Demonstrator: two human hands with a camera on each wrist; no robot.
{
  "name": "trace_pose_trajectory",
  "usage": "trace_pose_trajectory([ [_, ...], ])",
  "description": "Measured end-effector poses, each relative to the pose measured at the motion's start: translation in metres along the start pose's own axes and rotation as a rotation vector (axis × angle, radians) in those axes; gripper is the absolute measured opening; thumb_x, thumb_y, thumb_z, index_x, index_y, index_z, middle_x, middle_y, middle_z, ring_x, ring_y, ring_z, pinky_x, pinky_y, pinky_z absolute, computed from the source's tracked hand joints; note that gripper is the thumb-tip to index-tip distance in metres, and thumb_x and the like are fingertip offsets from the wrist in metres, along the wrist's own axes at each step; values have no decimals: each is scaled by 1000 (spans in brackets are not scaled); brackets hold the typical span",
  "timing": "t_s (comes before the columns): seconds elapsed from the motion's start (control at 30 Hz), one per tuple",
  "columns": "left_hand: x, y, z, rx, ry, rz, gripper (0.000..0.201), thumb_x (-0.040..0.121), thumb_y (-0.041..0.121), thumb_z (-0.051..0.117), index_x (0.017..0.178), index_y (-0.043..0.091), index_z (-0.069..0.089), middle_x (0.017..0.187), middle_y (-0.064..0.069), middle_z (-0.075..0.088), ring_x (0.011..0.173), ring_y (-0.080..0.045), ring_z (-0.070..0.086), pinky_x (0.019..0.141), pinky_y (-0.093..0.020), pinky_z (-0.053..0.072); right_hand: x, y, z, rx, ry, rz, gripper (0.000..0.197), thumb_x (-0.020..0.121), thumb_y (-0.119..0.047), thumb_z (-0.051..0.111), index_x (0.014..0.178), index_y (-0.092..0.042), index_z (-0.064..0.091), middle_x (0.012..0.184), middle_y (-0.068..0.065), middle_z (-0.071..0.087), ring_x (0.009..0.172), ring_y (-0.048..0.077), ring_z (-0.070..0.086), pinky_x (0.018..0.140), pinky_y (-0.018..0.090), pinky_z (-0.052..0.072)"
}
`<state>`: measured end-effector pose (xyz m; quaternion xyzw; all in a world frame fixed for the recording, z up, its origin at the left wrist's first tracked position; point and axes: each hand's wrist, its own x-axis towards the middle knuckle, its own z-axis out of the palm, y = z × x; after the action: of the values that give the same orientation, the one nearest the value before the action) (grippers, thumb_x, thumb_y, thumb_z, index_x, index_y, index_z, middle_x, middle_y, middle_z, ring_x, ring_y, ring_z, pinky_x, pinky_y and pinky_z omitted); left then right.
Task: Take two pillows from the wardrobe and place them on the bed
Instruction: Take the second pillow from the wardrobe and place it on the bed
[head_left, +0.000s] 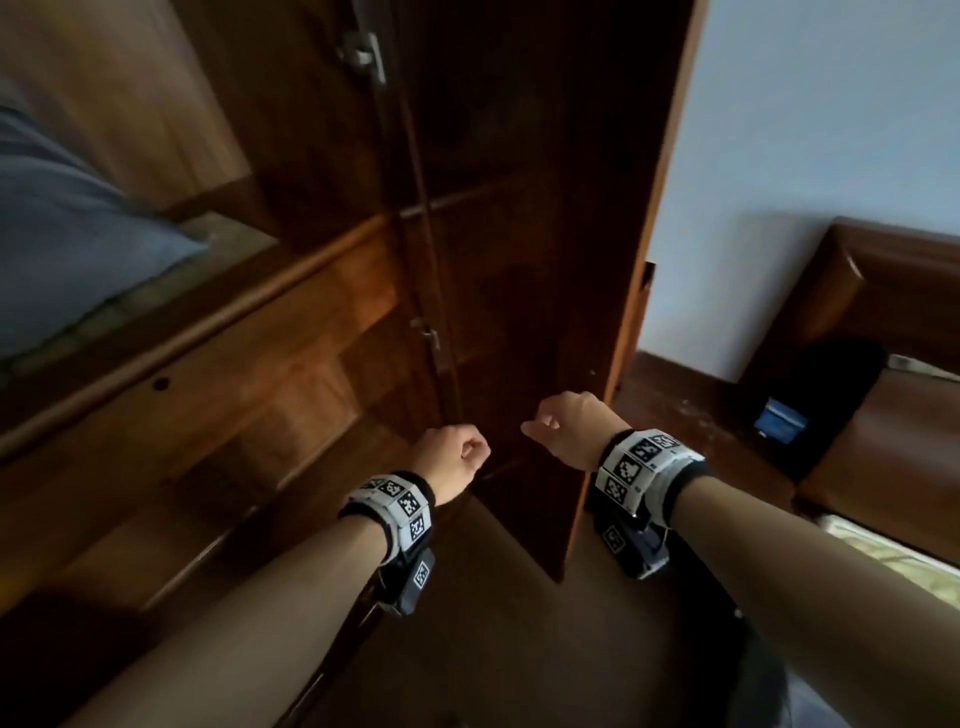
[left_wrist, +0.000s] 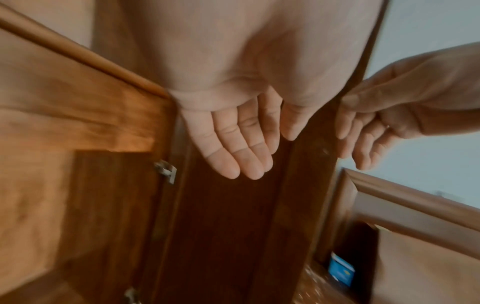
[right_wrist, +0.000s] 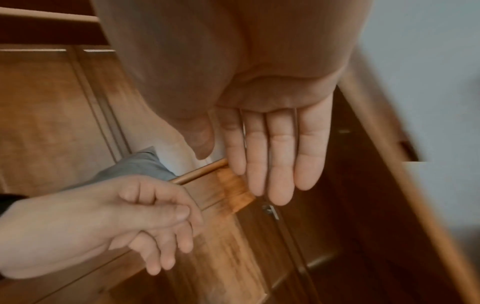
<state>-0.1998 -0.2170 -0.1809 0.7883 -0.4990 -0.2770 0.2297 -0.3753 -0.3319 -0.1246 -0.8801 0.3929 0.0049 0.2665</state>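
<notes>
A grey-blue pillow (head_left: 67, 249) lies on a shelf of the brown wooden wardrobe (head_left: 291, 322) at the left; its corner also shows in the right wrist view (right_wrist: 140, 166). The wardrobe's open door (head_left: 545, 260) stands ahead of me. My left hand (head_left: 457, 457) and right hand (head_left: 566, 421) hover side by side before the door's lower part, both empty. The left hand's fingers (left_wrist: 233, 148) hang relaxed, and the right hand's fingers (right_wrist: 272, 154) are nearly straight. The bed's wooden headboard (head_left: 872, 291) is at the right.
A pale wall (head_left: 805, 156) lies right of the door. Between the wardrobe and the headboard there is dark floor with a small blue box (head_left: 779, 421). Patterned bedding (head_left: 883, 556) shows at the right edge. Metal hinges (head_left: 363, 52) sit along the door's inner edge.
</notes>
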Motion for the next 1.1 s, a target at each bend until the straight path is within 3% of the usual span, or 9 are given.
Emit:
trace_pose_trajectory([
  [0.13, -13, -50, -103, -11, 160, -73, 14, 86, 30, 56, 85, 22, 68, 88, 0, 76, 88, -22, 72, 78, -44, 61, 48, -101, 6, -5, -3, -120, 34, 87, -49, 52, 86, -19, 66, 97, 9, 70, 93, 29, 66, 84, 43, 55],
  [0.27, -28, -104, -207, 107, 318, -127, 15, 90, 23, 53, 88, 20, 67, 94, 1, 74, 96, -22, 69, 83, -34, 56, 109, -201, 14, -19, 0, -257, 32, 88, -43, 52, 78, -15, 63, 89, 10, 69, 91, 31, 64, 85, 43, 53],
  [0.4, -53, -152, -298, 151, 536, -250, 18, 92, 27, 55, 101, 20, 68, 97, 0, 72, 93, -22, 67, 86, -33, 53, 159, -289, 20, 16, 25, -374, 26, 89, -44, 56, 75, -22, 59, 82, 8, 69, 79, 27, 64, 66, 31, 48],
  [0.5, -67, -188, -352, 136, 627, -352, 21, 94, 31, 57, 108, 17, 66, 104, -3, 70, 99, -24, 65, 89, -35, 50, 196, -345, 24, 29, -1, -453, 23, 87, -45, 60, 88, -23, 61, 96, 9, 70, 92, 29, 64, 73, 31, 47],
  [0.6, -74, -228, -399, 139, 721, -475, 33, 93, 34, 57, 121, 15, 61, 113, -6, 67, 107, -28, 63, 89, -33, 48, 238, -395, 29, 70, -24, -545, 35, 85, -43, 64, 109, -17, 62, 107, 7, 70, 101, 29, 64, 82, 33, 48],
  [0.7, -82, -267, -443, 86, 821, -622, 58, 87, 44, 65, 136, 17, 51, 130, -8, 57, 118, -30, 57, 95, -33, 45, 287, -446, 38, 70, -104, -611, 50, 83, -37, 65, 126, -16, 51, 107, 10, 66, 100, 31, 63, 91, 40, 51],
  [0.8, -90, -306, -481, 150, 896, -762, 80, 78, 52, 71, 144, 16, 41, 147, -14, 47, 130, -35, 49, 107, -42, 43, 331, -496, 45, 107, -209, -674, 68, 77, -46, 69, 134, -24, 41, 113, 8, 59, 108, 29, 61, 96, 42, 50],
  [0.9, -97, -343, -507, 298, 842, -936, 94, 72, 63, 69, 148, 21, 33, 152, -17, 42, 135, -39, 44, 110, -49, 39, 372, -546, 49, 27, -251, -774, 89, 76, -47, 73, 148, -20, 27, 148, 8, 42, 133, 29, 43, 109, 40, 38],
  [1.1, -116, -397, -529, 268, 787, -1165, 121, 52, 67, 78, 151, 29, 21, 162, -11, 23, 147, -38, 26, 116, -55, 30, 447, -626, 59, -299, -181, -786, 112, 70, -43, 80, 152, -21, 6, 160, 15, 11, 143, 42, 22, 115, 52, 27],
])
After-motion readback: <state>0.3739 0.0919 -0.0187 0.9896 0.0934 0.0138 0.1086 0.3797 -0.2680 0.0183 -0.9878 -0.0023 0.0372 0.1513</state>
